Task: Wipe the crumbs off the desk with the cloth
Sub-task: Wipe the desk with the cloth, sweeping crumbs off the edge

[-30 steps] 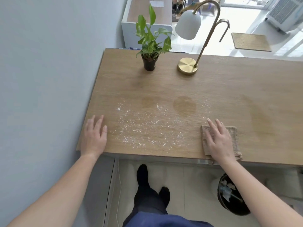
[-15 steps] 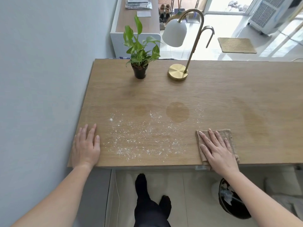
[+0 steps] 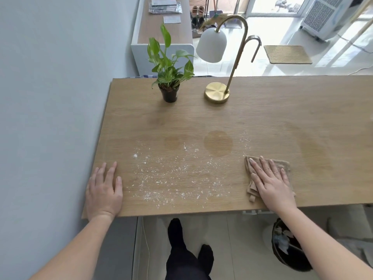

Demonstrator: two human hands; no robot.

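White crumbs (image 3: 173, 178) lie scattered over the near left part of the wooden desk (image 3: 262, 122). A beige cloth (image 3: 283, 165) lies flat on the desk to the right of the crumbs, near the front edge. My right hand (image 3: 270, 182) presses flat on the cloth with fingers spread, pointing left and away. My left hand (image 3: 105, 190) rests flat on the desk's near left corner, empty, just left of the crumbs.
A small potted plant (image 3: 169, 77) and a brass desk lamp (image 3: 218, 57) stand at the back of the desk. A grey wall (image 3: 50, 98) borders the left side. A dark waste bin (image 3: 288, 247) sits on the floor below the right hand. Darker damp patches (image 3: 218, 143) mark the desk.
The view has shifted, so the desk sits lower in frame. My right hand stays on the cloth, which has turned slightly. The left hand has kept its place at the corner.
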